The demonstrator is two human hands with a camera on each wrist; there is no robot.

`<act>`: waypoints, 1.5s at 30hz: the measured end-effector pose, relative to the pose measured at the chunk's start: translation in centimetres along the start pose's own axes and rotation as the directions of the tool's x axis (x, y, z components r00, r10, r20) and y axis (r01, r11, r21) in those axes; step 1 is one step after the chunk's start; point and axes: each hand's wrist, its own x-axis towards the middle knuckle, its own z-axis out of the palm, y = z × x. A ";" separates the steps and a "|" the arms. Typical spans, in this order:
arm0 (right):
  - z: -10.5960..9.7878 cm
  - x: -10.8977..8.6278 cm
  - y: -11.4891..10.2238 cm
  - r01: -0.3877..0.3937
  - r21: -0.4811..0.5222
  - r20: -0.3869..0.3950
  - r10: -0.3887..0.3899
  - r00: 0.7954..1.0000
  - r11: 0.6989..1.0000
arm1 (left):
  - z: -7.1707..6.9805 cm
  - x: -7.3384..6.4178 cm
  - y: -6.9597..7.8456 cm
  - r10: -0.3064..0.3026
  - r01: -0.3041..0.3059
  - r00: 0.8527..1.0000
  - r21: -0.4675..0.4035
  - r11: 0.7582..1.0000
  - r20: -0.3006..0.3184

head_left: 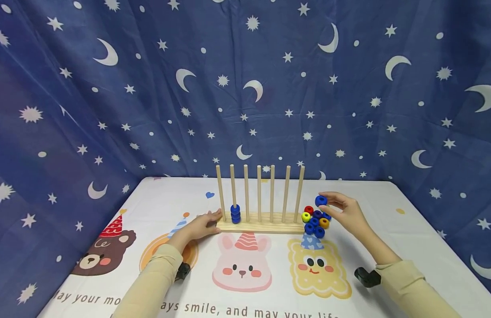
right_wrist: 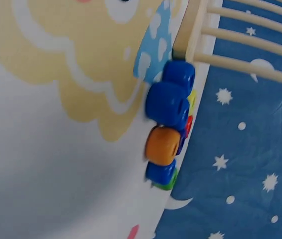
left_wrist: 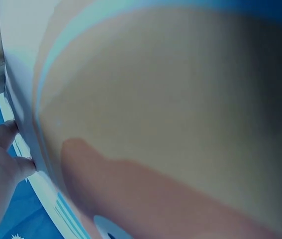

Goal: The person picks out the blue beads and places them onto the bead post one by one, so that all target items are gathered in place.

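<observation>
A wooden rack (head_left: 261,229) with a row of upright pegs stands on the table. Blue beads (head_left: 235,214) are stacked on its second peg from the left. My left hand (head_left: 199,226) grips the rack's left end, thumb toward the front and fingers behind. In the left wrist view, fingers (left_wrist: 1,134) show at the left edge. My right hand (head_left: 345,212) pinches a blue bead (head_left: 321,201) between thumb and fingers, above the loose beads beside the rack's right end. Among these are a red bead (head_left: 308,210), a yellow bead (head_left: 306,217), an orange bead (head_left: 324,223) and several blue ones.
A green bead (right_wrist: 168,182) shows at the edge of the pile in the right wrist view. The white tablecloth (head_left: 372,216) carries printed cartoon figures and lettering. A blue curtain (head_left: 229,97) with moons and stars hangs behind the table and along its sides.
</observation>
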 end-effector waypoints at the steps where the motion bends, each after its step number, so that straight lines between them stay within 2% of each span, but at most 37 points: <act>1: 0.1 0.0 -0.2 0.010 -0.004 0.002 -0.010 1.000 1.000 | 0.0 0.0 0.0 -0.001 0.001 1.000 -0.002 1.000 0.002; 6: 0.4 0.1 -1.1 0.047 -0.004 0.024 -0.047 0.999 0.999 | 0.2 0.2 -0.2 -0.006 0.006 1.000 -0.001 1.000 0.010; 11: 1.2 0.3 -1.9 0.038 0.003 0.061 -0.038 0.997 0.999 | 0.2 0.2 -0.3 -0.008 0.008 1.000 0.000 1.000 0.012; 16: 1.8 0.5 -2.7 0.058 0.008 0.106 -0.059 0.993 0.998 | -0.1 0.0 0.0 -0.011 0.009 0.999 0.059 0.998 0.036; 24: 2.9 1.6 -3.4 0.122 0.005 0.128 -0.121 0.984 0.993 | -0.6 -0.3 0.0 0.007 -0.016 0.998 0.138 0.990 0.065; 34: 3.9 3.6 -4.8 0.128 0.028 0.151 -0.130 0.980 0.991 | -0.6 -0.3 -0.6 0.054 -0.056 0.998 0.140 0.989 0.012; 41: 4.4 5.0 -6.3 0.141 0.066 0.193 -0.152 0.969 0.988 | -0.3 -0.4 -0.2 0.022 -0.024 1.000 0.101 0.995 0.017; 45: 4.4 5.6 -7.3 0.150 0.063 0.208 -0.160 0.965 0.987 | -0.1 -0.1 0.0 0.032 -0.033 0.999 0.095 0.995 0.014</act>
